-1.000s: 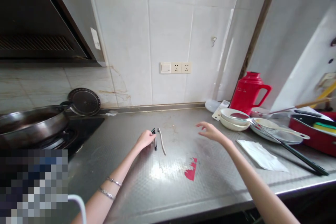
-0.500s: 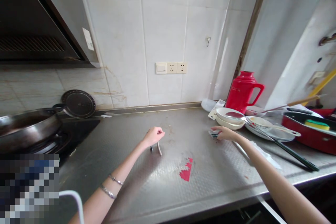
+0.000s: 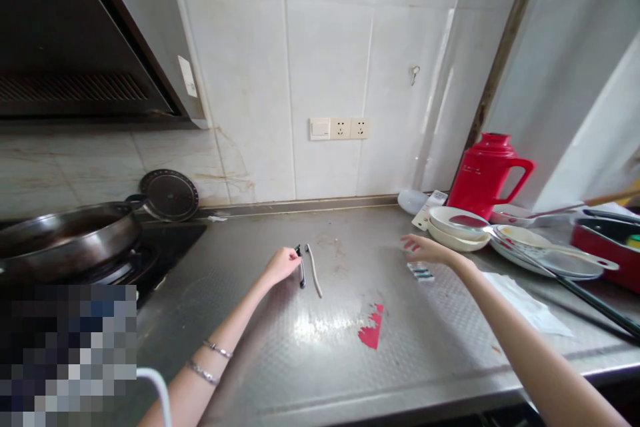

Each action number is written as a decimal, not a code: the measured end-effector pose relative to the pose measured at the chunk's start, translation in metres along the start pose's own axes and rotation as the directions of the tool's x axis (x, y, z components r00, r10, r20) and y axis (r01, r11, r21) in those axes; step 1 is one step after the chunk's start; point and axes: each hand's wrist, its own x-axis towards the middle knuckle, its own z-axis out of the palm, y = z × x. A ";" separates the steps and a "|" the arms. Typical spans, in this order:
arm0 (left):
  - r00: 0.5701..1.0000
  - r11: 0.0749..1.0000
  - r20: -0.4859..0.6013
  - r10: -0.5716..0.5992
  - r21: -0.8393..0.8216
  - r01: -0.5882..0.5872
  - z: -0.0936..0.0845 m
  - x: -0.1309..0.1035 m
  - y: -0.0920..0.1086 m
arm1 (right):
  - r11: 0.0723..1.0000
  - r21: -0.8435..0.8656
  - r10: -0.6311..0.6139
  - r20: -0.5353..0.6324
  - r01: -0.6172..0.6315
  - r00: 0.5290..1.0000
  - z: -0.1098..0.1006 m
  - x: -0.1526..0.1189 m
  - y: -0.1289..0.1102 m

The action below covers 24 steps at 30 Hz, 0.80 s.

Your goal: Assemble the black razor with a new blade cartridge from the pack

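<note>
The left hand (image 3: 283, 266) has its fingertips drawn together at the upper end of a slim dark item (image 3: 302, 275) on the metal desk (image 3: 240, 347), just beside a pale strip (image 3: 314, 272); whether it grips the item cannot be told. The right hand (image 3: 425, 251) is partly open, fingers loosely curved, with nothing visible in its hold, near a small clear packet (image 3: 421, 271) lying on the desk

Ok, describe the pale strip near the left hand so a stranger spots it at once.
On the steel counter, below the wall sockets, find the left hand. Just to its right, the pale strip lies flat, long and thin. It is light and gently curved, whereas its neighbour, the slim item at the hand, looks mostly dark.
</note>
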 end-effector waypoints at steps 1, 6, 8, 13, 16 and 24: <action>1.000 1.000 -0.003 -0.014 -0.004 0.014 0.001 0.000 -0.003 | 1.000 0.017 0.000 0.000 0.000 1.000 -0.002 -0.001 -0.001; 1.000 1.000 -0.015 -0.008 -0.025 0.008 -0.001 0.000 -0.008 | 0.999 -0.026 -0.019 0.126 0.022 0.992 -0.015 -0.018 0.001; 1.000 0.999 -0.018 0.013 -0.038 -0.014 -0.002 -0.001 -0.005 | 0.996 -0.090 0.012 0.158 0.002 0.987 -0.015 -0.026 0.003; 0.998 0.997 -0.019 0.065 -0.039 -0.066 0.001 -0.002 0.008 | 0.977 -0.212 0.026 0.078 -0.009 0.997 -0.005 -0.036 0.009; 0.998 0.998 -0.020 0.062 -0.008 -0.063 0.003 -0.003 0.012 | 0.974 -0.224 0.002 0.061 0.012 0.998 -0.001 -0.037 0.012; 0.999 0.999 -0.002 -0.039 0.022 0.039 0.001 -0.001 -0.005 | 0.959 -0.273 -0.065 0.046 0.075 0.997 -0.002 -0.029 0.014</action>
